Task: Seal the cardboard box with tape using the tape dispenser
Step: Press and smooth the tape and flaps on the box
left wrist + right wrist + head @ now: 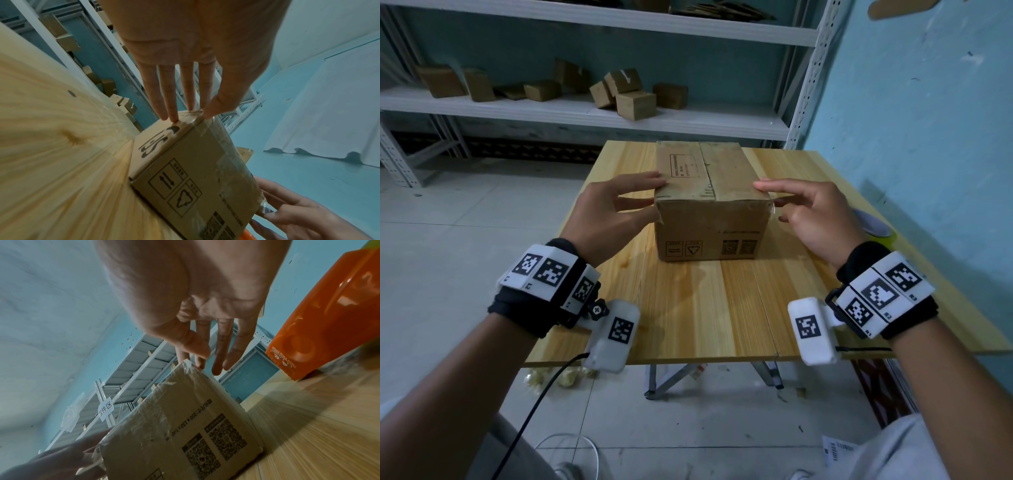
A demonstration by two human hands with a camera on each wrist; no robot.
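A closed cardboard box (709, 219) stands in the middle of the wooden table (722, 308), with clear tape (187, 368) wrinkled over its upper edges. My left hand (650, 195) has straight fingers laid on the box's upper left edge; in the left wrist view these fingertips (174, 119) touch the taped corner. At the upper right corner my right hand (767, 195) rests with extended fingers and the thumb close by. An orange tape dispenser (329, 313) sits on the table to the right, mostly hidden behind my right hand in the head view.
A metal shelf (585, 109) with several small cardboard boxes stands behind the table. A blue wall (911, 120) runs close along the table's right side. Bare wood lies between the box and the table's near edge.
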